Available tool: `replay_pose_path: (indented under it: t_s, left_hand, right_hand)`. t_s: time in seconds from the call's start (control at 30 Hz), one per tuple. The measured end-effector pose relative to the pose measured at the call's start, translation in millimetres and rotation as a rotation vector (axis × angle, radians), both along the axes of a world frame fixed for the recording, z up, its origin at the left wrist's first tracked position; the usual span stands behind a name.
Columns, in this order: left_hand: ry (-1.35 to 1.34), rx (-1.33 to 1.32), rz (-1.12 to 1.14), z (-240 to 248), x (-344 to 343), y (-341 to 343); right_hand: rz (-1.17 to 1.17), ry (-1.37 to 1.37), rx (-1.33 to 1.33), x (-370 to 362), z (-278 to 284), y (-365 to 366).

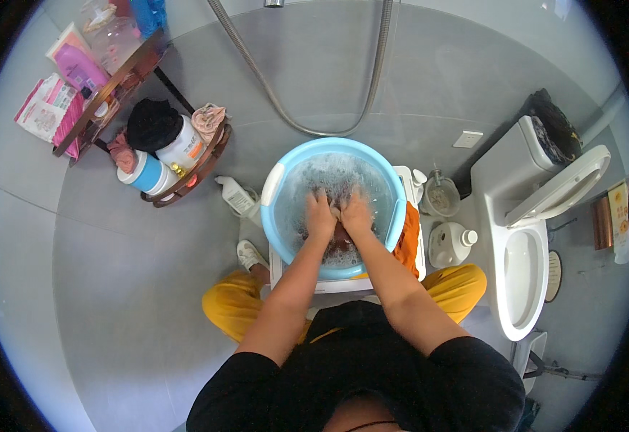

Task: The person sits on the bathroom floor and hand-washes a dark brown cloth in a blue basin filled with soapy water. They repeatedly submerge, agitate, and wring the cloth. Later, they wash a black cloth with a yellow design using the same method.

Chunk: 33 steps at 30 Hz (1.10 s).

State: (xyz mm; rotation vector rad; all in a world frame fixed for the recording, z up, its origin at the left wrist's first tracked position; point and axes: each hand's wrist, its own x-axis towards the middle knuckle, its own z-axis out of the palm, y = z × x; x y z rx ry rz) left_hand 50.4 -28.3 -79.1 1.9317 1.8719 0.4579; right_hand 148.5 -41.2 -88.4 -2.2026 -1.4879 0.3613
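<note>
Cloth (341,239), reddish-brown, wet, amid suds (337,165)

A bathroom with the look of a home: well to the right of the fingers (319,197) stands a white toilet (500,281), its seat raised; beyond them a metal shower hose (323,133) loops against a grey wall (437,79); far to their left a brown shelf rack (142,62) bears a purple bottle (78,68); around them is a light-blue basin (268,223) of suds.
</note>
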Motion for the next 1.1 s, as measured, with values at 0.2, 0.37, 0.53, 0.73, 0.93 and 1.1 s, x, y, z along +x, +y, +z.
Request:
replay_pose_path:
  t_s: [0.2,0.37,0.53,0.73,0.93,1.1]
  left_hand:
    - [-0.412,-0.008,0.125,-32.6,-4.9,20.0]
    - [-0.991,-0.397,0.333,-43.6,-19.1,33.4]
    - [-0.905,-0.145,0.255,-49.9,-15.1,31.4]
    - [-1.792,-0.548,0.436,46.4,-1.2,18.7]
    - [-1.833,-0.661,0.434,45.9,0.4,17.3]
    - [-1.733,-0.422,0.329,45.0,12.2,10.1]
  right_hand:
    - [-0.045,0.311,-0.313,14.7,-23.1,19.8]
    - [-0.205,0.613,-0.401,24.6,-71.3,40.8]
    - [-0.312,0.900,-0.041,13.7,-54.6,40.9]
    - [0.010,0.643,0.373,-2.2,13.0,15.5]
    - [0.187,0.335,0.410,-18.3,75.7,-21.8]
    - [0.133,0.316,0.415,-14.9,72.7,-18.2]
